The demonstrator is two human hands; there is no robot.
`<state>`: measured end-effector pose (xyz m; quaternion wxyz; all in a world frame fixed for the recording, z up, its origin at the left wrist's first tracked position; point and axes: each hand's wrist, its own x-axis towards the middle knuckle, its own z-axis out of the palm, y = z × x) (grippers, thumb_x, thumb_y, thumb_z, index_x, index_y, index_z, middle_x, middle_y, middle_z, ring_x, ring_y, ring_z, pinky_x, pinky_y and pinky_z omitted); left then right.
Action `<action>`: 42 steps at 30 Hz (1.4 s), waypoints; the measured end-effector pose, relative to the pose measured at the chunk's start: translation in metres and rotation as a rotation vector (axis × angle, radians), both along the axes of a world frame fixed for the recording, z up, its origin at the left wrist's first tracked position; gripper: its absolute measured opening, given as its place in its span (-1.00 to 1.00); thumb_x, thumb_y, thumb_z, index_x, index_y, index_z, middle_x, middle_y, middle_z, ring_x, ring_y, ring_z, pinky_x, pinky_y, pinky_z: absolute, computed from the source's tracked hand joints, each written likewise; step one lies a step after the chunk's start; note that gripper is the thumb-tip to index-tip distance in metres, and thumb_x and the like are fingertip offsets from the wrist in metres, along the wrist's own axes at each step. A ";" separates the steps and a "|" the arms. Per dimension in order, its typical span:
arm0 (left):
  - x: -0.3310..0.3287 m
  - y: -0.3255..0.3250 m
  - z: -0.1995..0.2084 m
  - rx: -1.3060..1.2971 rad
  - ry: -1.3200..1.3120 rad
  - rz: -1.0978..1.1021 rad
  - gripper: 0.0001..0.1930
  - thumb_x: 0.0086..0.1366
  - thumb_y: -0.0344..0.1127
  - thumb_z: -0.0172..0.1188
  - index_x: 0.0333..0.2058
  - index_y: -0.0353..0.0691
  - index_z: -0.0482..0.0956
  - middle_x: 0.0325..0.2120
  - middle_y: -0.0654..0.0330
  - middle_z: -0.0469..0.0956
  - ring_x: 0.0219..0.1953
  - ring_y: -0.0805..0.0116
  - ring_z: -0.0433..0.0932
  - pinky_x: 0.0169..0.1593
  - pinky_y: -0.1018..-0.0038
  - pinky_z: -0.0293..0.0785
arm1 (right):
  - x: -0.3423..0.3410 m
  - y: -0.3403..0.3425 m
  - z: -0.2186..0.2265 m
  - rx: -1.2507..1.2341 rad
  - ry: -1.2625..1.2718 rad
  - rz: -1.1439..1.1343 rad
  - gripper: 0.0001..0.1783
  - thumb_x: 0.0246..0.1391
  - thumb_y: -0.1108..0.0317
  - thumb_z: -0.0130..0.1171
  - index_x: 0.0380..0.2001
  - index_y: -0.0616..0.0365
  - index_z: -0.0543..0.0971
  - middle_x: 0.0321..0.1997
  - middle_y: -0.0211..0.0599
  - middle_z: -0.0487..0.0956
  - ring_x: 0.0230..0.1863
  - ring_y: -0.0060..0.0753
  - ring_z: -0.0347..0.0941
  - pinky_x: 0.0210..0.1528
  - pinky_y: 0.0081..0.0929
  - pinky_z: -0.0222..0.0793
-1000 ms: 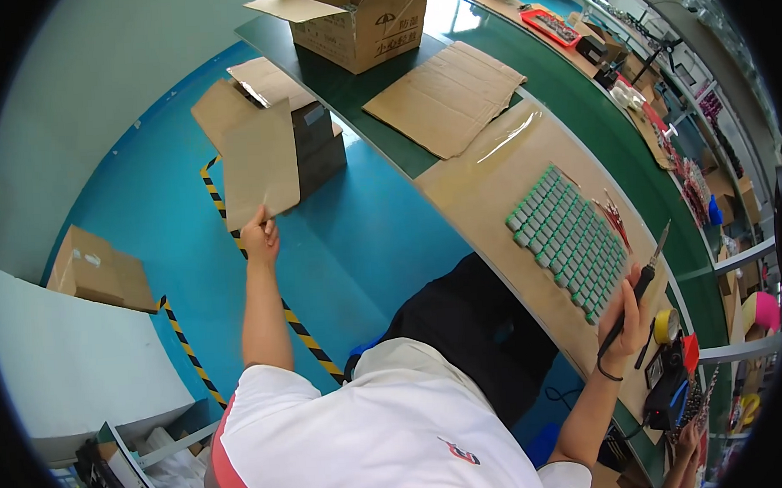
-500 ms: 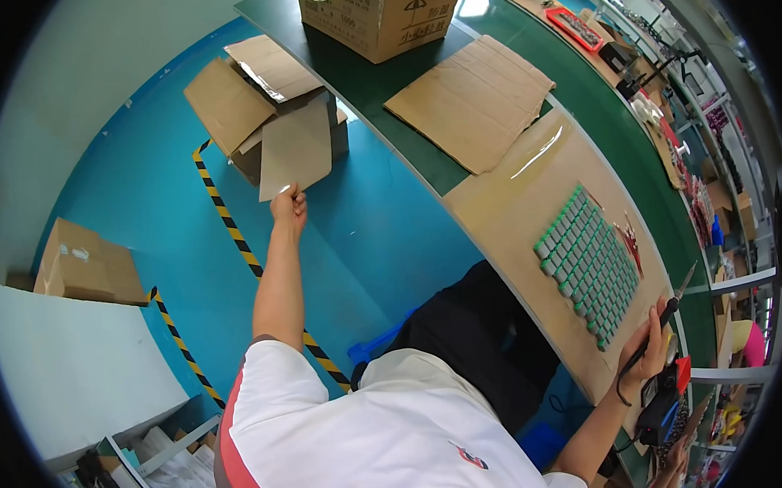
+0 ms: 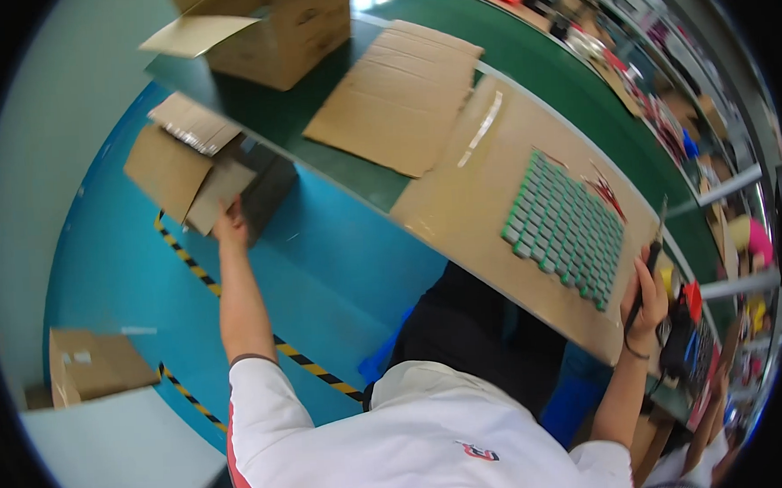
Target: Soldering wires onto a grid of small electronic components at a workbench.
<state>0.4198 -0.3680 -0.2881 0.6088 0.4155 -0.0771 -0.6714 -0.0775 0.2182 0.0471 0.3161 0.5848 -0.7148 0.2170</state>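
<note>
Head view: left hand point(image 3: 229, 223) gripping cardboard sheet point(image 3: 219, 195) above open box point(image 3: 204, 169) on blue floor point(image 3: 113, 265). Right hand point(image 3: 645, 298) clutching black tool point(image 3: 645, 268) beside green block grid point(image 3: 567, 228) on bench board point(image 3: 485, 196).

A: What sort of place?

B: Factory assembly or packing line. Long green bench point(image 3: 333, 124) runs from upper left to lower right of the frame, with more cluttered stations blurred along the right edge.

A: What else shows it?

B: Blue painted floor point(image 3: 113, 265) with yellow-black hazard tape point(image 3: 182, 253) at centre left. Cartons everywhere: one open box point(image 3: 268, 31) on the bench at top, another on the floor, upper left. Flat cardboard sheets point(image 3: 402, 95) on the bench, and a grid of small green parts point(image 3: 565, 228) laid out right of centre.
</note>
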 end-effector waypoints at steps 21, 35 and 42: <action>-0.241 0.380 0.276 -1.471 -0.545 -1.186 -0.93 0.28 -0.60 0.21 -0.36 -0.37 0.66 -0.69 0.18 0.43 -0.69 0.34 0.41 -0.60 0.41 0.28 | 0.039 -0.007 0.000 0.060 -0.429 0.271 -0.58 -0.04 0.50 0.43 -0.03 0.14 0.69 0.01 0.07 0.66 -0.18 -0.05 0.66 -0.14 -0.30 0.60; -0.354 0.416 0.326 -1.261 -0.390 -1.558 -0.96 0.36 -0.50 0.24 -0.30 -0.35 0.58 -0.74 0.37 0.37 -0.70 0.68 0.26 -0.59 0.61 0.13 | 0.007 0.028 0.006 0.094 -0.510 0.333 -0.60 -0.09 0.55 0.50 -0.12 0.12 0.67 -0.17 -0.11 0.66 -0.26 -0.12 0.63 -0.26 -0.31 0.55; -0.403 0.369 0.378 -1.179 -0.514 -1.345 -0.93 0.27 -0.55 0.25 -0.39 -0.28 0.54 -0.64 0.44 0.44 -0.60 0.76 0.29 -0.53 0.68 0.13 | -0.080 0.028 0.005 -0.044 -0.544 0.240 -0.74 0.19 0.58 0.25 -0.06 0.14 0.67 -0.11 -0.13 0.73 -0.30 -0.38 0.64 -0.25 -0.51 0.52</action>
